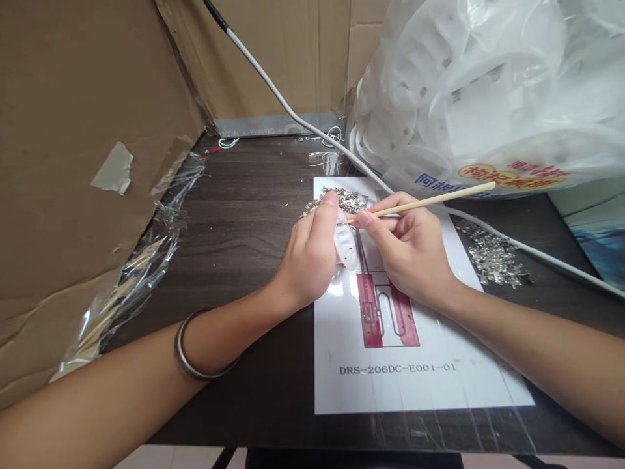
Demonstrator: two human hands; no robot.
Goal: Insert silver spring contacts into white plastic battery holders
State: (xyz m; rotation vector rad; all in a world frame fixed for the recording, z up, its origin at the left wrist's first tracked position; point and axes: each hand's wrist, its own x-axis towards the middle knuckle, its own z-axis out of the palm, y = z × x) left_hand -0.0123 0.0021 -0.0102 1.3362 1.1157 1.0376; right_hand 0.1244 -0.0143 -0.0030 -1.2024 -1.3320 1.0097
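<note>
My left hand [310,257] is closed around a small white plastic part [347,251], held over a printed white sheet [415,384]. My right hand [407,244] pinches a thin wooden stick [439,200], whose tip touches the white part near my left thumb. Just beyond both hands, a pile of small shiny metal pieces [342,198] lies on the sheet's top edge. The sheet shows a red diagram and the code DRS-206DC-E001-01. A metal bangle [188,358] sits on my left wrist.
A clear bag of white plastic parts [488,91] fills the back right. A white cable [293,117] runs diagonally across the dark wooden table [244,228]. More metal pieces [493,257] lie to the right. Cardboard [73,163] and crumpled clear film [146,260] stand on the left.
</note>
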